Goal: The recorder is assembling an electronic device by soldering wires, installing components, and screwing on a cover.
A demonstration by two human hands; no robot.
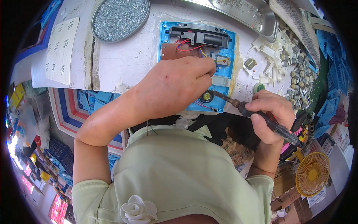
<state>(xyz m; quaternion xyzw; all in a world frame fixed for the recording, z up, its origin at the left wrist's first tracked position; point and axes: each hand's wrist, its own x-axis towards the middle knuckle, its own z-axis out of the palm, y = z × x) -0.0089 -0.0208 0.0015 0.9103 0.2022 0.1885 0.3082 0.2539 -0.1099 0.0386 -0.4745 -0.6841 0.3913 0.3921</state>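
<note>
A light-blue plastic casing (232, 44) lies on the bench in front of me, with a brown circuit board (172, 51), a black module (212, 39) and red, yellow and blue wires inside. My left hand (179, 82) reaches across it, fingers pinched together over its lower right part. What they hold, if anything, is hidden. My right hand (274, 112) grips a soldering iron (278, 128) by its dark handle. The iron's tip points left into the casing, close to a small round part with a yellowish centre (206, 97) and to my left fingers.
A round metal dish of screws (121, 18) stands at the far left, beside a handwritten paper sheet (62, 52). Farther right are a metal tray (270, 28), a small motor (250, 63), white plastic parts (272, 59) and many more motors. A yellow fan (313, 173) stands lower right.
</note>
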